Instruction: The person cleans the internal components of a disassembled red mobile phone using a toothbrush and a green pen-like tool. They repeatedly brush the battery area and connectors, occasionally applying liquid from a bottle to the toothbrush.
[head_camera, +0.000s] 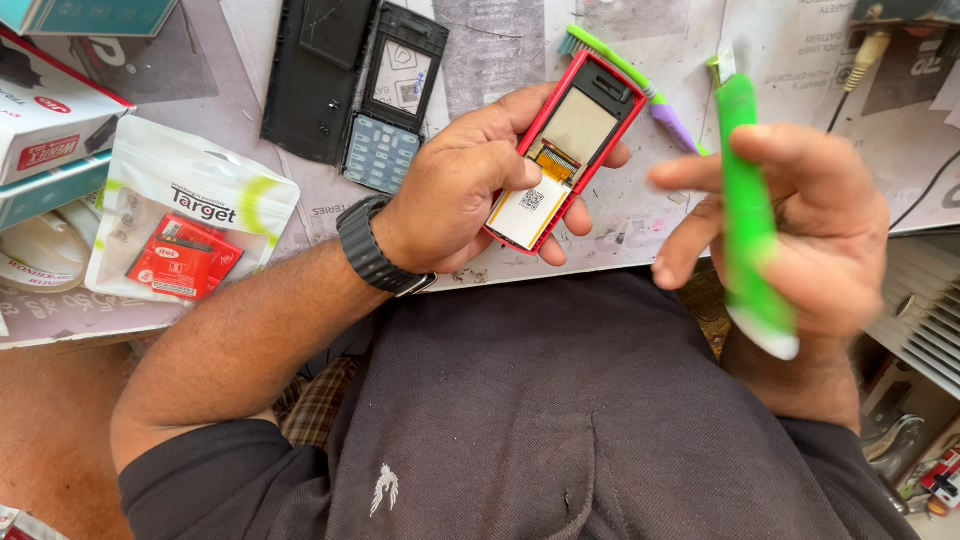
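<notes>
Right hand gripping green tool, blurred. Left hand clamping red phone frame, screen module exposed. At 11 o'clock on surface, black covers and keypad lying already removed; reassembly not done.

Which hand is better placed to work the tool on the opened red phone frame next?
Probably the right hand: it already holds the green brush-like tool just beside the red phone frame. The left hand is occupied, its grip cradling the frame with the inside facing up.
</notes>
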